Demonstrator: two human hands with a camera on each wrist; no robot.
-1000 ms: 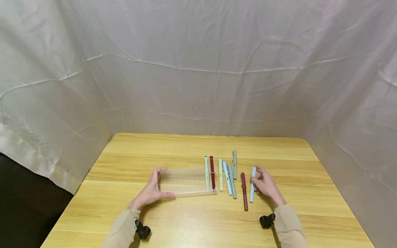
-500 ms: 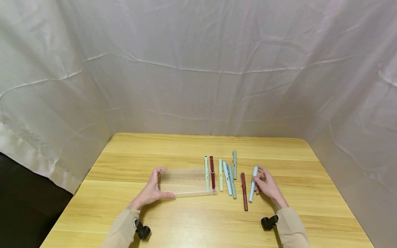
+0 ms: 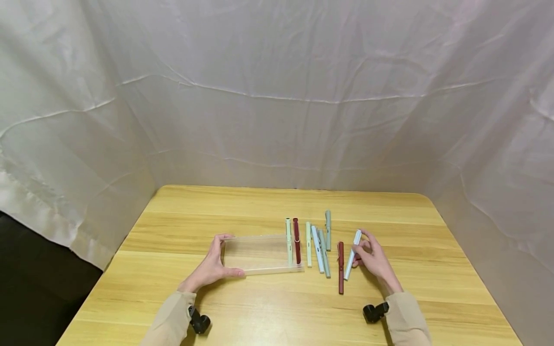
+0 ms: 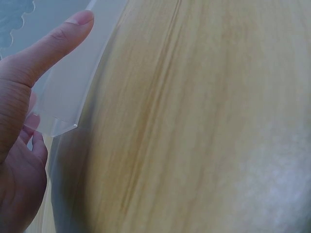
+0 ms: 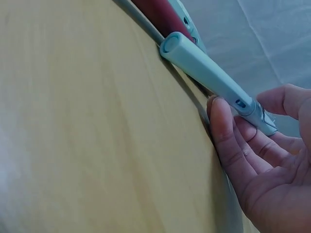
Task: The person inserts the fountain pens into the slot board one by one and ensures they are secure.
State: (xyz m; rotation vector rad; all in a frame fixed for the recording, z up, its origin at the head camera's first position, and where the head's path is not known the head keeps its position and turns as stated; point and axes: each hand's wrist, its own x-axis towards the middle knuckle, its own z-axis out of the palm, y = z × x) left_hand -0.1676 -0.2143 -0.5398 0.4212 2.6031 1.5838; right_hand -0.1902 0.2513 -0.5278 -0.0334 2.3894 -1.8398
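My left hand (image 3: 214, 264) grips the left end of a clear plastic tray (image 3: 272, 270), thumb on the near side and fingers at the far corner. The left wrist view shows the thumb (image 4: 58, 46) lying over the tray's wall (image 4: 73, 92). With thumb and fingers, my right hand (image 3: 373, 259) pinches a light blue capped pen (image 3: 351, 257), slanted with its far end to the right. A dark red pen (image 3: 341, 271) lies just left of it. In the right wrist view the blue pen (image 5: 209, 73) overlaps the red one (image 5: 160, 19).
At the tray's right end are a pale green pen (image 3: 289, 242) and a dark red pen (image 3: 296, 242). Further right lie another pale green pen (image 3: 308, 245), a light blue pen (image 3: 318, 250) and grey-green pens (image 3: 328, 230). Grey cloth (image 3: 277, 120) hangs around the wooden table (image 3: 259, 312).
The light blue pen in my right hand has turned, its near end swinging left and its far end right. The dark red pen beside it has straightened slightly. My left hand and the tray stay put.
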